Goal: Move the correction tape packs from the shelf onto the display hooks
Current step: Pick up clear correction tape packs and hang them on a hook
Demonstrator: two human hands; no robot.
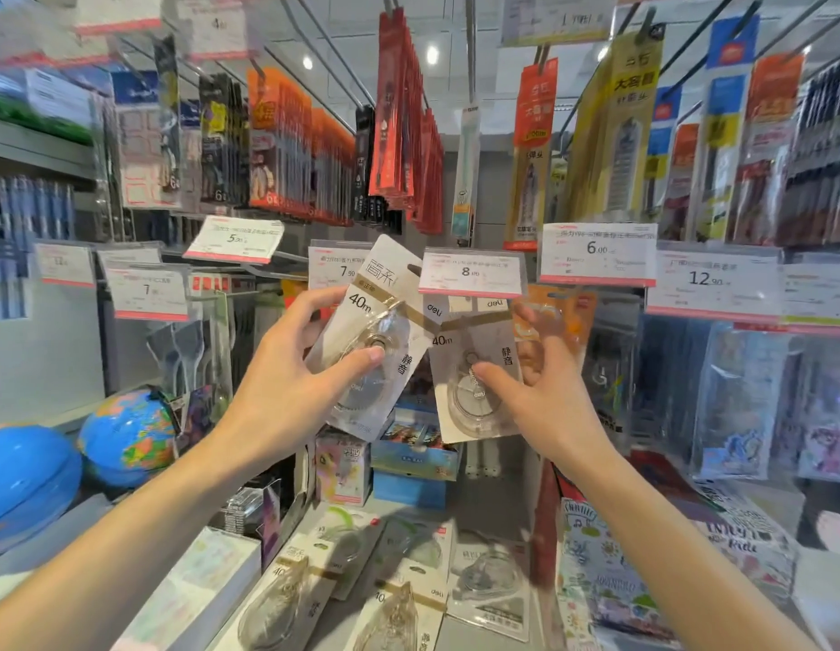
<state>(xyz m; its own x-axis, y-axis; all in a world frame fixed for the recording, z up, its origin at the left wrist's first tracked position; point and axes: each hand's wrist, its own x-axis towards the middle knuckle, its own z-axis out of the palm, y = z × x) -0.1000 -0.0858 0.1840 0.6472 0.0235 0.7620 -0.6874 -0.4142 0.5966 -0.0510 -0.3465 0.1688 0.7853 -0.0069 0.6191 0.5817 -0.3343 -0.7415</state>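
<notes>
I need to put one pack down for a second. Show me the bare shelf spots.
Bare grey shelf shows behind the loose correction tape packs, below the small boxes. A thin strip lies beside the white box. Elsewhere it is crowded: globes left, patterned packs right. Left hand and right hand each hold a pack.

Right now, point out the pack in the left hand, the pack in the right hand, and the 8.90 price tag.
Left-hand pack [383, 321]: head view, card front beside thumb.
Right-hand pack [474, 364]: head view, card centre above thumb.
8.90 price tag [472, 273]: head view, printed price.
</notes>
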